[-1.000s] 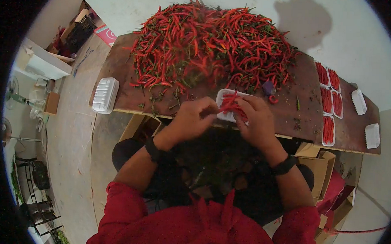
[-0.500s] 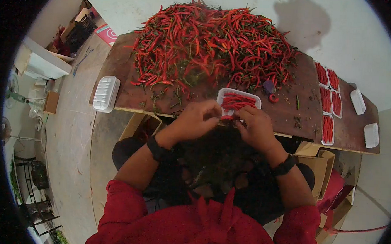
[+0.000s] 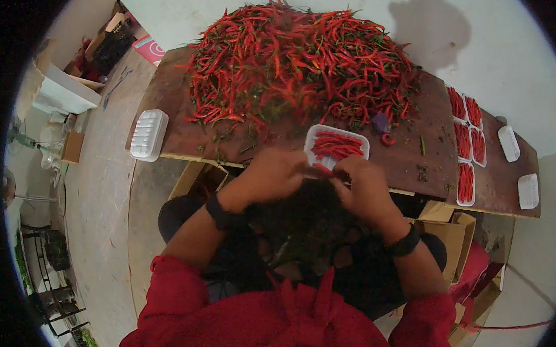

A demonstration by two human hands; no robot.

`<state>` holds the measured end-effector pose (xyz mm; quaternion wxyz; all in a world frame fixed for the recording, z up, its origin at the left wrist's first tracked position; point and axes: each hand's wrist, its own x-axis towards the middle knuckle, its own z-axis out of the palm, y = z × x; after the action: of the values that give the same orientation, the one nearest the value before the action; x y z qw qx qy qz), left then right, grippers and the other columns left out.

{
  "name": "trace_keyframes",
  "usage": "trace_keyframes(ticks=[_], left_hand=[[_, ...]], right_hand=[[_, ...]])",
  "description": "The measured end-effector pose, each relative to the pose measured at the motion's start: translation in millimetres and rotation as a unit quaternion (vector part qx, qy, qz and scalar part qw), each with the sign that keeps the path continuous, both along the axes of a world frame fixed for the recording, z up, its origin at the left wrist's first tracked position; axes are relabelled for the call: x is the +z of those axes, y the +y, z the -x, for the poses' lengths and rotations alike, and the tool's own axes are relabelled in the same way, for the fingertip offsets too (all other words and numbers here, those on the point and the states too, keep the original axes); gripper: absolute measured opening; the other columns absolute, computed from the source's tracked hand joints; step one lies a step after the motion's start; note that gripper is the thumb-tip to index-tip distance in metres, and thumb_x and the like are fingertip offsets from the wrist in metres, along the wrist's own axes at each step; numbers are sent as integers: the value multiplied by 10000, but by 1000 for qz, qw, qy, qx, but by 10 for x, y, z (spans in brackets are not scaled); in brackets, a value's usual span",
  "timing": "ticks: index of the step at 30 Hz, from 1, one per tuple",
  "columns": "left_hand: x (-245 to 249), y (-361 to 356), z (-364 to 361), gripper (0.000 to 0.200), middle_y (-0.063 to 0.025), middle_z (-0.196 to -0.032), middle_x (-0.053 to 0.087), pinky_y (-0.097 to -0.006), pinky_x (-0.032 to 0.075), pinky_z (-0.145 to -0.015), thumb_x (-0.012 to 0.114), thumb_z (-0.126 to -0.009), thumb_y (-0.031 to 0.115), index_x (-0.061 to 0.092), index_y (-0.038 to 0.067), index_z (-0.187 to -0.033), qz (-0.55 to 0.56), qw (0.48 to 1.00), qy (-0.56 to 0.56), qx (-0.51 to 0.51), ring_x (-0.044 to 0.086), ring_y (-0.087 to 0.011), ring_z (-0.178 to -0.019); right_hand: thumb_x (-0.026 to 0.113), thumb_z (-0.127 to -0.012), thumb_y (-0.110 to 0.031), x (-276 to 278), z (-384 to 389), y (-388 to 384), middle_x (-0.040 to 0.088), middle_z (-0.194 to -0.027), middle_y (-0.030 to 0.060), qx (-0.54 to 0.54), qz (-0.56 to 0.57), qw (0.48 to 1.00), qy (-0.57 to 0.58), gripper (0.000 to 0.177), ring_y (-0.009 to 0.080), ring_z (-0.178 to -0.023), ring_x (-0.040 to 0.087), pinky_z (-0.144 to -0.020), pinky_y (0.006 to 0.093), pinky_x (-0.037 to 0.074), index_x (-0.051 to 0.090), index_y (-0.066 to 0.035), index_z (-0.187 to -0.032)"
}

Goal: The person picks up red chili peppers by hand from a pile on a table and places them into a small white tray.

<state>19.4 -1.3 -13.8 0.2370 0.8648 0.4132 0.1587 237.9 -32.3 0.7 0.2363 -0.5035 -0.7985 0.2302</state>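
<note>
A white foam tray [image 3: 312, 133] holding a row of red chili peppers [image 3: 336, 144] sits at the table's front edge. At its near right corner my right hand [image 3: 365, 188] has its thumb and fingers closed on a single red chili [image 3: 322, 168]. My left hand [image 3: 273, 178] is at the tray's near left corner, its fingers close to that chili's other end. Motion smears those fingers, so their grip does not show. Behind the tray rises a big heap of red chilies [image 3: 308, 57] with green stems.
Upturned white trays [image 3: 149, 134] are stacked at the table's left end. Several filled chili trays [image 3: 466, 183] stand on the right, beside two white trays [image 3: 528, 192]. A purple scrap [image 3: 381, 122] and a curled chili [image 3: 387, 140] lie near the heap. Cardboard boxes [image 3: 452, 240] are under the table.
My left hand has shifted slightly down and its fingers are now blurred. The chili at my right fingertips has moved a little to the left. The tray sits slightly further left.
</note>
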Motion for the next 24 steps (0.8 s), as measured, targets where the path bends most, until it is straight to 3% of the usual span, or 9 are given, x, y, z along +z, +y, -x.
trace_keyframes(ticks=[1,3,4,6,13,16,18,21,24], left_hand=[[44,-6,16,205,-126,-708,597,-381,485,-642,623,-748,184,579,70,-912,1,1000,1,-4,612,-310,-661],[140,-54,40,217,-115,-746,594,-392,486,-661,643,-760,207,596,72,-924,156,985,-9,-72,604,-320,-702],[135,-65,17,217,-115,-746,594,-392,486,-661,643,-760,207,596,72,-924,157,985,-9,-72,604,-320,-702],[128,-73,-72,214,-108,-816,589,-391,484,-693,649,-773,205,605,66,-930,-11,997,-82,-2,595,-312,-773],[-36,-4,-246,219,-119,-911,572,-401,480,-720,643,-774,163,591,59,-960,-69,994,-66,-53,579,-317,-844],[-42,-4,-286,220,-122,-931,562,-408,478,-720,625,-781,150,584,63,-979,-55,995,-76,-35,573,-327,-841],[-78,7,-304,211,-124,-920,555,-415,475,-710,612,-786,143,578,59,-976,-84,994,-69,-23,569,-337,-834],[-46,91,-323,192,-124,-910,552,-418,475,-704,609,-785,143,579,57,-955,-78,997,6,14,568,-339,-836],[-106,164,-291,183,-129,-910,553,-417,475,-702,611,-782,143,581,58,-942,-90,995,-21,23,572,-335,-839]], right_hand=[[593,-774,-192,-5,-33,10,601,-847,156,-4,1,1000,1,144,358,-794,586,-685,455,474,618,-60,-823],[671,-714,-133,-18,-86,52,611,-822,122,-33,1,999,-40,154,316,-768,599,-667,397,472,632,-50,-838],[671,-714,-133,-32,-102,59,611,-822,122,-33,3,999,-40,154,316,-768,599,-667,397,472,632,-50,-838],[675,-713,-139,-67,-115,77,614,-824,121,-17,5,997,-74,152,320,-783,599,-667,402,471,640,-53,-834],[677,-708,-135,-76,-58,91,619,-830,129,4,2,999,-41,161,325,-796,600,-680,399,472,646,-50,-842],[609,-778,-213,-109,-78,87,618,-907,169,-3,10,1000,1,185,353,-836,591,-727,450,477,649,-61,-876],[678,-709,-88,-167,-98,110,626,-861,145,-24,-15,999,29,175,324,-815,609,-714,381,480,649,-35,-874],[670,-718,-74,-114,-167,208,627,-858,143,-69,-48,996,18,168,319,-812,612,-715,377,480,646,-31,-879],[667,-726,-84,-100,-250,252,630,-865,141,-124,-52,991,20,172,315,-817,613,-713,373,481,646,-34,-889]])
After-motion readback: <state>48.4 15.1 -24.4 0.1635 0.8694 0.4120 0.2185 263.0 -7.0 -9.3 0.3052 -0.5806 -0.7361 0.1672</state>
